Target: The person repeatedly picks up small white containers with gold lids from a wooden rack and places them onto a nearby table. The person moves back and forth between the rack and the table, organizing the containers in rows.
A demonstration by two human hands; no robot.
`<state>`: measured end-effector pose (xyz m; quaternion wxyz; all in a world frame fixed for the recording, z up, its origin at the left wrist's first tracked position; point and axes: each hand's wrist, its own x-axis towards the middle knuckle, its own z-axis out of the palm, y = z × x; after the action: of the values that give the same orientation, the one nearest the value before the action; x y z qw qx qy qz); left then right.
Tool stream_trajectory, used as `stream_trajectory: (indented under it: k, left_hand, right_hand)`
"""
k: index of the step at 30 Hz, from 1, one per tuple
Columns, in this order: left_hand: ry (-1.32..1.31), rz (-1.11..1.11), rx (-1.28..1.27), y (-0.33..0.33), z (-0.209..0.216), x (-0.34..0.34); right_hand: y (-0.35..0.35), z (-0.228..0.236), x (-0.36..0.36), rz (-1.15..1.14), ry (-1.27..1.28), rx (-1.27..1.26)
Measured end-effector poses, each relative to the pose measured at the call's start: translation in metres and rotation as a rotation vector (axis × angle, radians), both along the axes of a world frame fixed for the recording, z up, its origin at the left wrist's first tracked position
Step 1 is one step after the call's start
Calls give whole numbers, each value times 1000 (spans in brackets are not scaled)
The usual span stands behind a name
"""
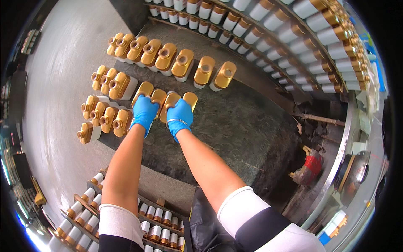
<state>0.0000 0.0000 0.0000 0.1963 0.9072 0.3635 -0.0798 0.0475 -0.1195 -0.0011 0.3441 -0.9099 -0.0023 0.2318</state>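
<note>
A group of gold-topped bottles stands beneath my two blue-gloved hands on a dark patterned mat (235, 130). My left hand (145, 112) closes over the tops of two of them, one gold bottle (144, 89) and its neighbour (159, 97); its fingers hide their necks. Just to the right, my right hand (180, 115) closes in the same way on a gold bottle (170, 102) and another bottle (190, 99). Fingertips are mostly hidden in both hands. Beyond them, a row of similar bottles with open necks and white lower parts includes a bottle (182, 63).
More bottles (119, 84) stand in short rows left of my hands. Racks of white-and-gold bottles (241, 27) rise at the far right, and shelves of smaller-looking ones (157, 215) lie below. A red-wrapped object (311, 164) sits right of the mat, near a metal rail (333, 176).
</note>
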Motion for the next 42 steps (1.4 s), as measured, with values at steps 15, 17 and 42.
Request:
stream_trajectory:
  k: [15,17,42]
  left_hand:
    - [148,-462,-201,-267,138,-57]
    - [176,-597,-258,-316,162,-63]
    - [126,-2243,-34,-987,588,25]
  right_hand:
    - [-391,124,-109,164,-102,-174]
    - [-458,166,-131,147,-25,-223]
    - [-1076,563,-293,-608,-106,-411]
